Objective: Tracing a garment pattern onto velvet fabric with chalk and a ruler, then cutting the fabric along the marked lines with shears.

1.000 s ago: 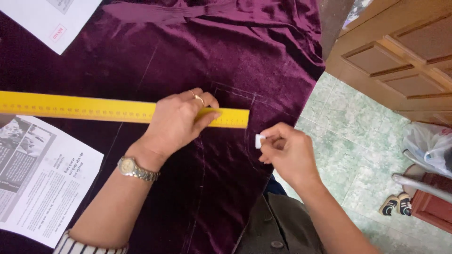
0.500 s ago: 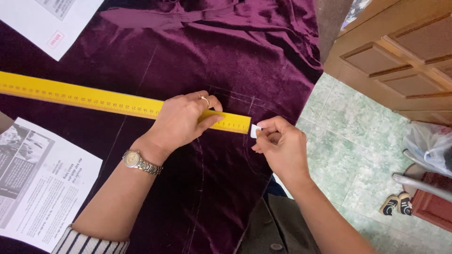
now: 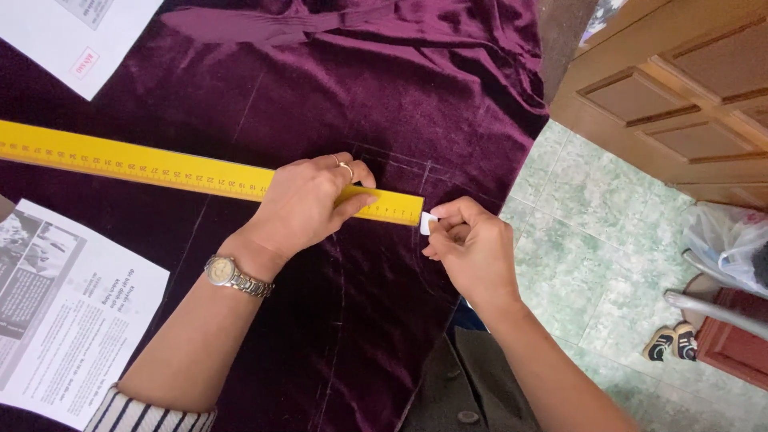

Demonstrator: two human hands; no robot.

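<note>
A long yellow ruler (image 3: 160, 170) lies slanted across dark purple velvet fabric (image 3: 336, 88), which carries faint chalk lines. My left hand (image 3: 308, 204), with a ring and a wristwatch, presses flat on the ruler near its right end. My right hand (image 3: 472, 244) pinches a small white piece of chalk (image 3: 428, 223) against the fabric, touching the ruler's right tip.
Printed paper sheets lie at the lower left (image 3: 64, 312) and upper left (image 3: 76, 32). The fabric's edge drops off to a green tiled floor (image 3: 592, 264) at right. A wooden door (image 3: 680, 104), a plastic bag (image 3: 732, 244) and small shoes (image 3: 672, 342) are at right.
The ruler has tilted and slid slightly, its right end lower than before. My right hand has moved left, bringing the chalk to the ruler's tip.
</note>
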